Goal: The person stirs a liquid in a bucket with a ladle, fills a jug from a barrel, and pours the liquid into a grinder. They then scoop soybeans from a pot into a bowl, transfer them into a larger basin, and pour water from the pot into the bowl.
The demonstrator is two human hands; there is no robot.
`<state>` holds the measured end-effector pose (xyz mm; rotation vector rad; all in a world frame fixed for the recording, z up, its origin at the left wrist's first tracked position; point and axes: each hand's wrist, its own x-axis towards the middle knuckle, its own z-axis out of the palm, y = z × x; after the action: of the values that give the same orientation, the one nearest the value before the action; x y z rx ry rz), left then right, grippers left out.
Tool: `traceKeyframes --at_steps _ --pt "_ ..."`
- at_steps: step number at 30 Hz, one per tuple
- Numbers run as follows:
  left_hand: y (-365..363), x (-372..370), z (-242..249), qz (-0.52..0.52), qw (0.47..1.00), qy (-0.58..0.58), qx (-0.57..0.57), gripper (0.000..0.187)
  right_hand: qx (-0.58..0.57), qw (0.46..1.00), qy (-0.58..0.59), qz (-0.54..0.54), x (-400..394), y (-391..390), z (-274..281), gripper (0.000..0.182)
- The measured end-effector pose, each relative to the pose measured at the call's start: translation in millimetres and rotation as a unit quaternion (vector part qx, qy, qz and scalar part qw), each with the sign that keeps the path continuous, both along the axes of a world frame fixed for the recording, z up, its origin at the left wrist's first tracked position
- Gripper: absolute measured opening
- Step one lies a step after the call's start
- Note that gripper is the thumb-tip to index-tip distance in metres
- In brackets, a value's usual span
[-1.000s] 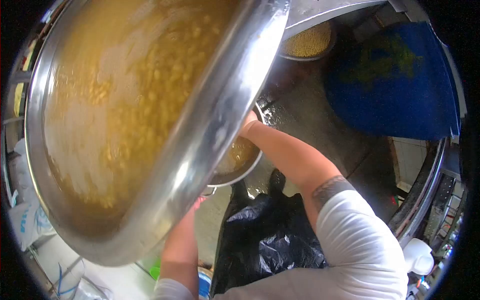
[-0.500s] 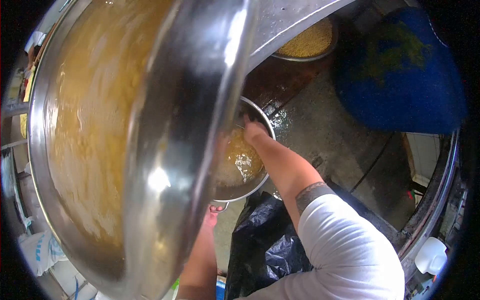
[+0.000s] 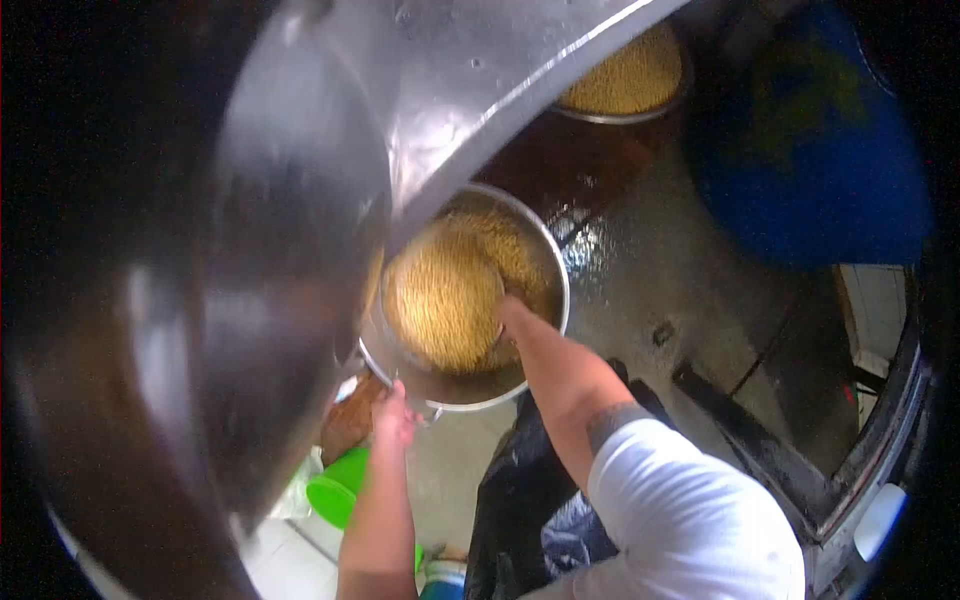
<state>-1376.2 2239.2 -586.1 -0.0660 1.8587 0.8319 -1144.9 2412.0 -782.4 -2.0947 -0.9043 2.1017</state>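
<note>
Below me a wide metal pot holds a round bowl-like vessel heaped with small yellow grains or beans. More of the same yellow grains lie in the pot beside this vessel. My right hand reaches into the pot, fingers closed on the vessel's near right edge; the fingertips are partly hidden. At the pot's lower left, my left hand is closed at the rim next to the looped side handle. Motion smears it a little.
A large shiny metal vessel looms blurred on the left, close to my arms. Another basin of yellow grains stands at the back. A blue barrel-like shape is at right, a green bucket at lower left. The floor looks wet.
The tilted metal vessel has swung left out of the pot's way in my view. The grain-filled bowl now shows in the pot, where cloudy liquid showed before. My right hand has moved lower.
</note>
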Motion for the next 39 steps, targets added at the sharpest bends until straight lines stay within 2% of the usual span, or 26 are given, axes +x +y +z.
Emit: traceKeyframes --at_steps 4,8,15,16,19,21,22,23,25,26,28,30,35,39 --pt "-1 0 0 -0.007 0.999 0.032 -0.014 0.026 -0.033 0.985 0.092 -0.141 2 -11 27 0.055" --pt "-7 7 -11 0.007 0.999 0.049 0.005 0.027 -0.034 0.960 0.155 -0.232 10 -19 54 0.051" --pt "-14 5 -40 0.048 0.995 0.083 0.023 0.026 -0.027 0.933 0.207 -0.293 17 -36 103 0.048" --pt "0 15 1 0.050 0.994 0.093 0.015 0.026 -0.031 0.931 0.217 -0.293 22 -31 139 0.050" --pt "-9 17 4 0.052 0.995 0.082 0.022 0.029 -0.049 0.919 0.243 -0.307 27 -36 145 0.054" --pt "-17 26 10 -0.019 0.986 0.151 0.064 0.040 -0.019 0.911 0.252 -0.326 29 -41 145 0.055" --pt "-23 32 15 -0.018 0.986 0.162 -0.043 0.060 -0.020 0.911 0.251 -0.327 31 -42 143 0.055" --pt "-31 43 18 -0.018 0.986 0.160 -0.045 0.060 -0.025 0.907 0.261 -0.329 33 -43 142 0.056" --pt "-52 62 20 0.015 0.991 0.132 -0.029 0.081 -0.027 0.905 0.268 -0.330 42 -41 158 0.057" --pt "-73 49 -14 0.007 0.997 0.049 -0.059 0.105 -0.005 0.910 0.259 -0.324 48 -40 184 0.055" --pt "-81 66 -2 0.005 0.997 0.024 -0.069 0.107 0.019 0.915 0.248 -0.317 58 -41 209 0.053" --pt "-83 80 12 0.005 0.997 0.002 -0.079 0.109 0.019 0.895 0.283 -0.345 66 -44 227 0.059" --pt "-79 91 50 -0.031 0.996 0.027 -0.075 0.106 0.040 0.899 0.301 -0.314 94 -53 256 0.062" --pt "-70 100 101 -0.062 0.995 0.065 -0.051 0.103 0.030 0.886 0.330 -0.323 118 -67 287 0.061"
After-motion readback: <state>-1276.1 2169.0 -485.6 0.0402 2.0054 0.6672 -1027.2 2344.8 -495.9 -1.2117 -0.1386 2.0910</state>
